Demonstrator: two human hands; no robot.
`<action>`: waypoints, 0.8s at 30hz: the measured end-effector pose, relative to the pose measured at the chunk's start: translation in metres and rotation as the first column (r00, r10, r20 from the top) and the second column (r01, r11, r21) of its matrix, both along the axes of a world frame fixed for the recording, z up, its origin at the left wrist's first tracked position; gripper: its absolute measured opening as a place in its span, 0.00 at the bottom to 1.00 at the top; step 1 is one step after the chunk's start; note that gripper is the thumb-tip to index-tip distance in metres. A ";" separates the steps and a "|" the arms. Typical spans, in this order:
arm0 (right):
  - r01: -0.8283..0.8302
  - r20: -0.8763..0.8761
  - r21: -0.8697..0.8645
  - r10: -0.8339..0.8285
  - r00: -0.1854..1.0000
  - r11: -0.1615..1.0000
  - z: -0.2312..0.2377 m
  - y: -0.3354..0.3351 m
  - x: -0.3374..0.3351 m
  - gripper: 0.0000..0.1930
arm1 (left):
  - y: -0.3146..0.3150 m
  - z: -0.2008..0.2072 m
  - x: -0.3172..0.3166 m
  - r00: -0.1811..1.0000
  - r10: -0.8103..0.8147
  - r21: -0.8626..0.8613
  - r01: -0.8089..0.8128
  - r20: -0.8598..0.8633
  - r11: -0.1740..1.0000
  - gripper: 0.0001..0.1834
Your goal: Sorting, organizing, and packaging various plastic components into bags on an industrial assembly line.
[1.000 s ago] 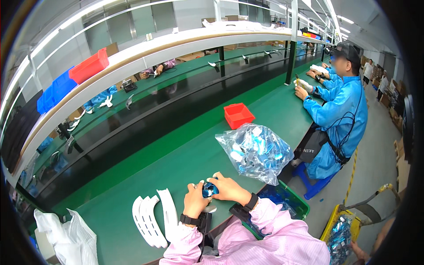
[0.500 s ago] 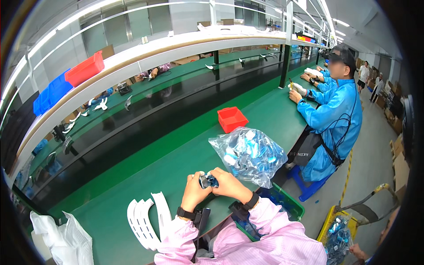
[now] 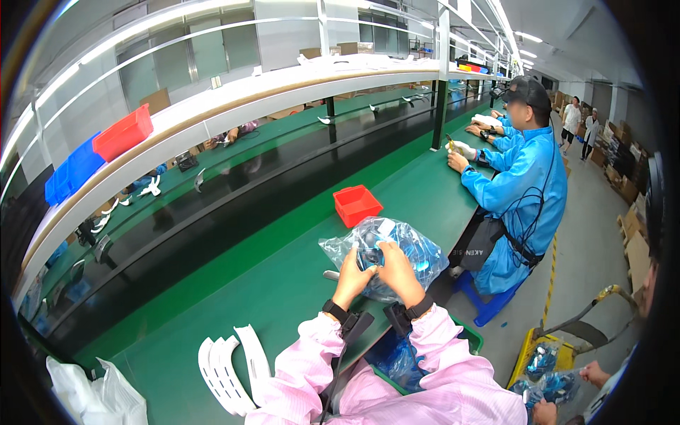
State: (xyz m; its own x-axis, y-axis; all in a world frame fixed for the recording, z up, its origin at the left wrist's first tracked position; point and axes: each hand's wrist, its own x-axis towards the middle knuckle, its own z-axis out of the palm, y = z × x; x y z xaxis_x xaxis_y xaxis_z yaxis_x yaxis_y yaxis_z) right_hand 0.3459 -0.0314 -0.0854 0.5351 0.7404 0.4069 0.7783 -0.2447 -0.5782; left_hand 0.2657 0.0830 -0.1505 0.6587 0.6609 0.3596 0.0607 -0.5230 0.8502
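Note:
A clear plastic bag (image 3: 418,248) full of small blue and white wrapped parts lies on the green workbench (image 3: 283,297). My left hand (image 3: 351,278) is closed on the bag's near left side, fingers on the film and thumb pointing inward. From the right, my right hand (image 3: 399,272) grips the same bag near its middle, its thumb close to a dark part seen through the film. A small grey piece (image 3: 331,275) sits on the bench just left of my left hand. Whether a part is also between my fingers is hard to make out.
A red bin (image 3: 357,205) stands beyond the bag. Curved white plastic pieces (image 3: 234,372) and a white bag (image 3: 95,389) lie at the near left. Below the bench edge is a green crate (image 3: 471,341). A co-worker in blue (image 3: 520,177) sits at right; another person's hands (image 3: 595,373) hold bags.
Both hands have moved right and away from me, from a small dark, shiny part held between them onto the plastic bag. A grey piece now shows beside it. Another person's hands have come in at lower right.

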 end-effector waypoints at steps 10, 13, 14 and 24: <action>-0.103 0.184 -0.006 0.102 0.978 0.995 -0.019 0.009 -0.006 0.22 | 0.010 -0.012 -0.009 0.994 0.097 0.054 -0.100 0.046 0.994 0.42; -0.191 0.343 -0.024 0.187 0.921 0.981 -0.028 0.018 -0.009 0.20 | 0.017 0.001 -0.022 1.000 -0.006 0.080 0.008 -0.027 0.997 0.43; -0.175 0.389 0.015 0.155 0.908 0.985 -0.032 0.022 -0.011 0.17 | 0.017 0.008 -0.029 0.998 -0.039 0.087 0.044 -0.057 0.995 0.45; -0.037 0.497 -0.082 0.073 0.864 0.996 -0.040 0.043 -0.012 0.22 | 0.017 0.008 -0.069 0.907 0.222 0.587 0.034 -0.359 0.809 0.48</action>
